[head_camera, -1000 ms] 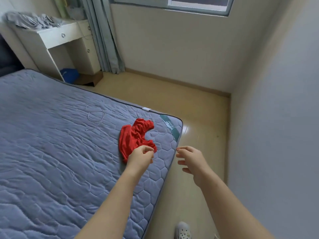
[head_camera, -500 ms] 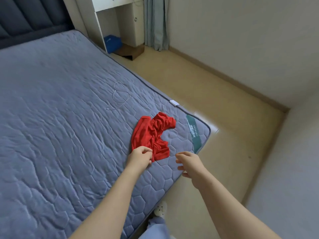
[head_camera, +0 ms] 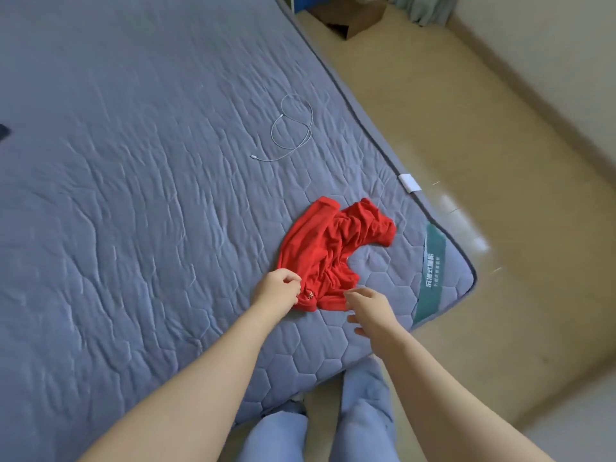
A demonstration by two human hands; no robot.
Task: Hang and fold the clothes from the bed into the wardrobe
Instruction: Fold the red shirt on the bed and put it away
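A crumpled red garment (head_camera: 336,251) lies near the foot corner of the grey quilted mattress (head_camera: 133,201). My left hand (head_camera: 278,290) pinches the garment's near left edge with curled fingers. My right hand (head_camera: 368,306) hovers at the garment's near right edge, fingers relaxed and spread, its fingertips at the cloth; I cannot tell if they hold it. The wardrobe is out of view.
A thin white cable (head_camera: 293,128) lies looped on the mattress beyond the garment. A dark object (head_camera: 4,131) shows at the left edge. The mattress corner (head_camera: 466,275) meets tan floor (head_camera: 466,145) on the right. A brown box (head_camera: 350,18) stands at the top.
My view has tilted down and closer to the bed. My right hand has moved left to the garment's near edge. My left hand stays pinching the cloth.
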